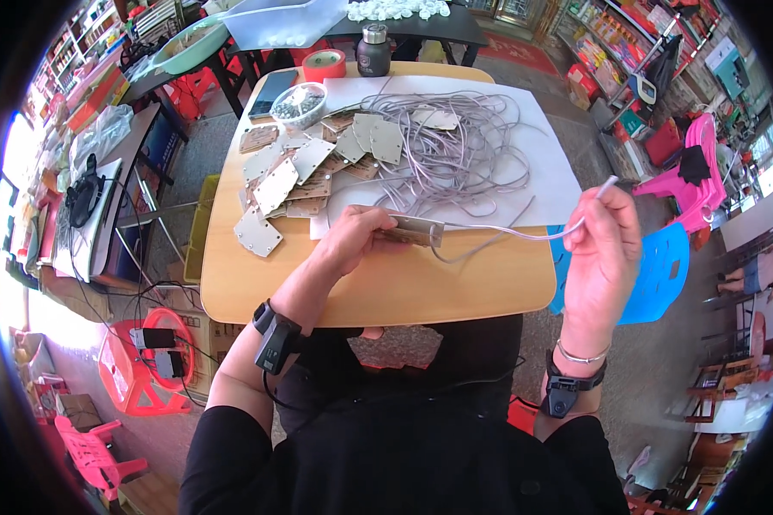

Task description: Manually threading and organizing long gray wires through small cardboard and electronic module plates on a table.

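Observation:
My left hand (357, 239) is closed on a small flat plate (416, 230), gripping its left end above the near part of the table. A thin grey-lilac cord (515, 232) runs from the plate's right end over to my right hand (605, 249). That hand is raised off the table's right edge, its fingers pinching the cord, whose end sticks up past them. Another length of cord hangs in a loop below the plate. Beyond my hands lie a large tangle of the same cord (455, 154) and a heap of metal-faced plates with corner holes (276, 186).
The wooden table (378, 296) carries a white sheet (532, 112). At its far left are a tub of small metal parts (299, 105), a phone (275, 93), red tape (324, 64) and a dark bottle (374, 53). A blue plastic chair (661, 275) stands at the right.

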Action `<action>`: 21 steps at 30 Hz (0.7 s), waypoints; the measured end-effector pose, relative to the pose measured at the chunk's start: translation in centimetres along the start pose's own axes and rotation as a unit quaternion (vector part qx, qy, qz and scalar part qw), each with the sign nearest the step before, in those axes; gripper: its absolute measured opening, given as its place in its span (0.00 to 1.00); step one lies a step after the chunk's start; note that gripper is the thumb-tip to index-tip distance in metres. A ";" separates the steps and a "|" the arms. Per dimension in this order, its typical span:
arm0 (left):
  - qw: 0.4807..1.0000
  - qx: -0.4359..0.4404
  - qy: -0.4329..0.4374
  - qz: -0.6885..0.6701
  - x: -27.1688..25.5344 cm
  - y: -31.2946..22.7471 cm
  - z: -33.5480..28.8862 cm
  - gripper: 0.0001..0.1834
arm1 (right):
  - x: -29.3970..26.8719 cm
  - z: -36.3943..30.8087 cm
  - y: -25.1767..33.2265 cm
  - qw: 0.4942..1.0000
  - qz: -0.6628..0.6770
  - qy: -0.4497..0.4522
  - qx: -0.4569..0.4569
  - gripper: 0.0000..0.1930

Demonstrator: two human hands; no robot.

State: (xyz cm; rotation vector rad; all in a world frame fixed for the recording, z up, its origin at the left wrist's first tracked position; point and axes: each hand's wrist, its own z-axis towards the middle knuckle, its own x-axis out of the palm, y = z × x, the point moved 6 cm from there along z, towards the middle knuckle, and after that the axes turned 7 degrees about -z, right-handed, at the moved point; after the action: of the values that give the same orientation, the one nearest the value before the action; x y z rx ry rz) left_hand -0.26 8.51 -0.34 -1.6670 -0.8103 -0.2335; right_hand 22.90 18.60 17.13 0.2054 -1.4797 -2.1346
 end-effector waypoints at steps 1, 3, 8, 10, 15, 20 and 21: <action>1.000 -0.008 0.002 0.006 -0.2 0.2 0.1 0.16 | 0.1 0.1 0.7 1.000 0.013 -0.013 -0.022 0.04; 1.000 -0.006 0.007 0.009 -0.3 0.2 0.0 0.16 | 0.1 0.5 1.2 0.998 0.025 -0.026 -0.044 0.04; 1.000 -0.016 0.007 0.026 -0.2 0.3 0.0 0.15 | -0.3 1.6 0.6 0.997 0.038 -0.037 -0.056 0.04; 1.000 -0.005 0.017 0.008 0.6 -0.1 0.2 0.15 | -0.6 2.1 -0.2 0.997 0.028 -0.046 -0.051 0.04; 0.999 -0.014 0.020 0.044 0.1 0.0 -0.1 0.15 | -1.6 6.3 -5.8 0.997 0.027 -0.065 -0.006 0.06; 0.994 -0.031 0.040 0.096 0.6 0.0 -0.8 0.16 | -3.5 8.9 -13.3 0.976 -0.154 0.043 0.150 0.10; 0.994 -0.031 0.047 0.096 0.7 0.0 -0.7 0.16 | -5.3 9.1 -15.2 0.975 -0.159 0.037 0.147 0.10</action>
State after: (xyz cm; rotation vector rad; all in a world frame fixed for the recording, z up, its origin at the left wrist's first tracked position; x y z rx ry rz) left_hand 0.39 8.15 0.22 -1.7666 -0.5727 -0.2040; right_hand 18.56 32.72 6.02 0.6631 -1.8149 -2.1055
